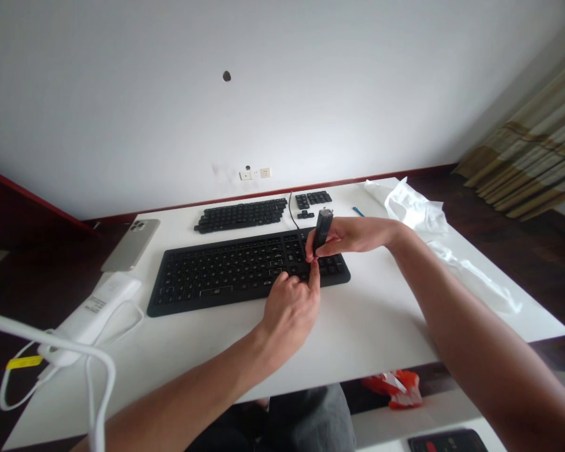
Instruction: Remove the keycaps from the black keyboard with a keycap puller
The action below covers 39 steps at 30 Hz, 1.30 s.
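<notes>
A black keyboard, its keycaps off across much of the board, lies on the white table. My right hand grips a black stick-shaped tool with a silvery upper end. The tool stands nearly upright over the keyboard's right part, and its lower end is hidden by my fingers. My left hand rests at the keyboard's front edge, index finger stretched to the spot below the tool and the other fingers curled. Behind the keyboard, loose black keycaps are laid out in rows, with smaller groups of keycaps to their right.
At the left lie a phone and a white power strip with a white cable. A small blue tool lies at the back right, near crumpled white plastic wrapping. An orange-red packet sits below the table edge.
</notes>
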Tool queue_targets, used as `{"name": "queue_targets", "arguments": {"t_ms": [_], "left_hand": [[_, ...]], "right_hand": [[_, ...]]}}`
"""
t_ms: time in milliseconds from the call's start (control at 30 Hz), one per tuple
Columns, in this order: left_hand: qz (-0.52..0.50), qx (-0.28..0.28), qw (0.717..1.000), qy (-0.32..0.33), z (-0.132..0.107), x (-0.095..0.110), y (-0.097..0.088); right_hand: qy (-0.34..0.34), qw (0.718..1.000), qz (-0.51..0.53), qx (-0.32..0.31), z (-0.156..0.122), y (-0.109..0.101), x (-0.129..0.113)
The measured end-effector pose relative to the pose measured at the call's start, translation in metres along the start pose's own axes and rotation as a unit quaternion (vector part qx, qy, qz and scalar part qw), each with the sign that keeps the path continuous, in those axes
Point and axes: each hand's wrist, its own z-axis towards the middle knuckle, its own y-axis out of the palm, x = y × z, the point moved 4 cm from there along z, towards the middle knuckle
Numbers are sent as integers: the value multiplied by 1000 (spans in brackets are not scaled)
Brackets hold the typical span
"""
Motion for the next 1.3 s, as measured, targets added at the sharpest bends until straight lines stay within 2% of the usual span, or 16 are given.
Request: {"name": "queue_targets", "arguments": {"t_ms": [167, 433, 767, 900, 1000, 1100, 1200, 1300], "left_hand": [[6, -4, 1000, -1, -1, 1, 0], [0, 10, 1000, -5, 0, -2, 3], [-13, 2, 1000, -9, 0, -1, 0], [-18, 3, 1000, -15, 1, -2, -3], [-24, 7, 999, -28, 2, -5, -5], [-43, 19, 999, -27, 6, -12, -6], [-99, 85, 991, -40, 10, -29, -11], [-164, 172, 968, -80, 13, -51, -17]], "right_hand": [[20, 998, -62, 24, -5, 1, -8], [24, 999, -46, 6, -8, 1, -11], [18, 999, 20, -27, -15, -15, 19], [8, 999, 36, -30, -13, -16, 23], [-3, 999, 45, 9, -10, -16, 20], [-4, 992, 83, 91, -8, -22, 22], [-5, 976, 110, 186, -7, -31, 30], [-29, 969, 98, 224, -2, -33, 32]]}}
